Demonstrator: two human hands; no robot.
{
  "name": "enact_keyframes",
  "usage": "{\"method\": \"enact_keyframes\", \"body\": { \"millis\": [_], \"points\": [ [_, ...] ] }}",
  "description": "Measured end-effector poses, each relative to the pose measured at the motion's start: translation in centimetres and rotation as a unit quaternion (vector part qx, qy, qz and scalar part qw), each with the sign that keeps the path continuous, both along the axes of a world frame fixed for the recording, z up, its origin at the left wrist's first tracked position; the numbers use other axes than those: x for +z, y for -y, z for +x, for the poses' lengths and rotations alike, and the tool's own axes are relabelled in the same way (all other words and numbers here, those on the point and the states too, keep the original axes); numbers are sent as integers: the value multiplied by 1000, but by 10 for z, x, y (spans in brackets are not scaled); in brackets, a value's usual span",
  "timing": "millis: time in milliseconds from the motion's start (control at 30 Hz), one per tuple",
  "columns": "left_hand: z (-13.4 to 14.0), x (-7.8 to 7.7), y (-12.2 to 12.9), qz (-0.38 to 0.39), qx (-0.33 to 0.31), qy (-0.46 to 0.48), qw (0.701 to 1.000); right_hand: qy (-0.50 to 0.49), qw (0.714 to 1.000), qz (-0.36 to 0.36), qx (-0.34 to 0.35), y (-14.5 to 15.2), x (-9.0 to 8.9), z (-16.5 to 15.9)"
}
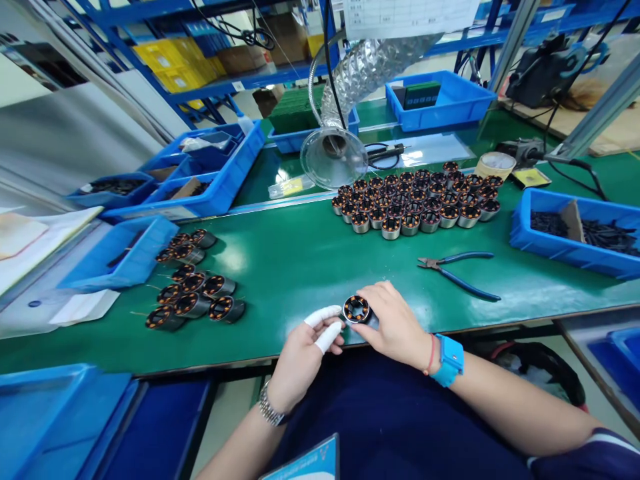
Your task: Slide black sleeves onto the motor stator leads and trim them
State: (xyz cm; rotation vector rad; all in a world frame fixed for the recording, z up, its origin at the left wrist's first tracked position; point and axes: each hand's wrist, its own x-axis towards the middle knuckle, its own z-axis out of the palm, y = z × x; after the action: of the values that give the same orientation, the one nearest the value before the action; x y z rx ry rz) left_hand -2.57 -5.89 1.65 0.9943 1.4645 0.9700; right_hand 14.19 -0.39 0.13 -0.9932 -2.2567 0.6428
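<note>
My right hand (393,320) grips a motor stator (357,309) between thumb and fingers, just above the front edge of the green bench. The stator is a round metal ring with copper windings, and its open face is turned up toward me. Beside it, on the left, is my left hand (307,347), with white finger covers on the thumb and index finger. Those two fingertips are slightly apart and close to the ring; nothing shows between them. The other left fingers curl underneath, partly hidden.
Many similar stators (410,200) stand grouped at the back right, several more (193,293) at left. Cutting pliers (460,270) lie at right, near a blue bin (575,250) of black strips. A clear fume hood (334,160) hangs over the rear. Blue trays (117,257) line the left.
</note>
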Motion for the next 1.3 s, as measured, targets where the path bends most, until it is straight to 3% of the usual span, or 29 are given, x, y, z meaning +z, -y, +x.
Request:
{"method": "enact_keyframes", "body": {
  "millis": [100, 300, 467, 533, 600, 700, 800, 900, 1000, 1133, 1300],
  "points": [
    [-1, 0, -6, 40, 23, -12, 999, 8, 1000, -19, -11, 0, 0, -3],
    [-3, -7, -17, 89, -26, -103, 990, 30, 999, -12, -20, 2, -1, -9],
    [-15, 9, -26, 134, -61, -177, 973, 54, 998, 6, -18, 0, 2, -8],
    [-25, 23, -29, 151, -27, -165, 974, 59, 998, 10, -21, 0, 2, -8],
    [-36, 35, -32, 193, 54, -120, 972, 59, 998, 16, -30, 2, 0, -9],
    [-41, 41, -32, 226, 160, -47, 960, 53, 997, 20, -50, 6, -1, -12],
    [-27, 22, -23, 126, 102, -26, 986, 39, 998, 24, -35, 7, 4, -6],
    [-6, -7, -10, 81, 16, -19, 996, 51, 996, 68, -29, -2, 9, 21],
    [8, -23, -7, 85, -8, -31, 996, 123, 979, 114, -113, -22, 6, 72],
    [8, -22, -17, 76, -36, 2, 996, 275, 924, 146, -221, -45, -5, 139],
    [-1, -18, -28, 58, -85, 66, 993, 364, 893, 157, -213, -50, -12, 166]
  ]
}}
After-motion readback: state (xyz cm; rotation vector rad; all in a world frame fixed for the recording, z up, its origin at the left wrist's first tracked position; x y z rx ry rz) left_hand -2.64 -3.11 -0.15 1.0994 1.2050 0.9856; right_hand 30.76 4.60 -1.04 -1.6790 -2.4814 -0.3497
